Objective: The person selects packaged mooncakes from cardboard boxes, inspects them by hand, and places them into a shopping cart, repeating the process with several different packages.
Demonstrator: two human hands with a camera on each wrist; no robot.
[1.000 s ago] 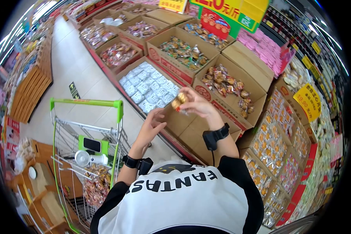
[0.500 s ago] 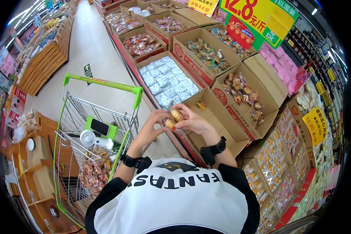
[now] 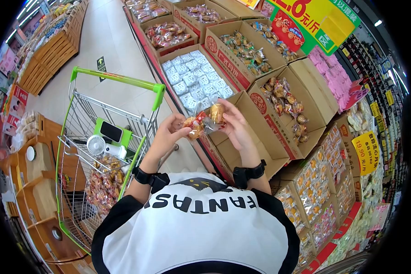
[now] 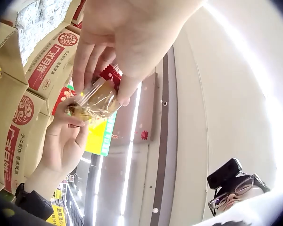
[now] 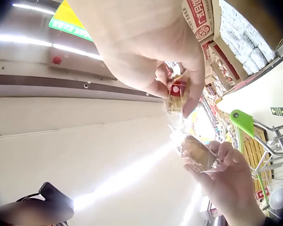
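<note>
In the head view, my left hand [image 3: 166, 132] pinches a clear-wrapped golden-brown mooncake [image 3: 195, 128] with red print between thumb and fingers. My right hand [image 3: 236, 127] grips a second wrapped mooncake [image 3: 217, 113], held slightly higher and to the right. Their plastic wrappers meet between the hands. In the right wrist view, the right hand's mooncake [image 5: 178, 96] shows a red label, and the left hand's mooncake [image 5: 198, 154] is below it. Both hands are above the near edge of a nearly bare cardboard box [image 3: 260, 137].
White-wrapped packets [image 3: 196, 77] fill the box just beyond. To its right, another box holds wrapped mooncakes [image 3: 285, 102]. At left stands a green-handled shopping cart [image 3: 116, 78] carrying a phone [image 3: 111, 131], a white fan [image 3: 96, 145] and a bag of wrapped goods [image 3: 105, 187].
The right hand, earlier holding the mooncakes over the box, has brought them to the left hand. The left hand has taken one, and the two mooncakes are now farther apart.
</note>
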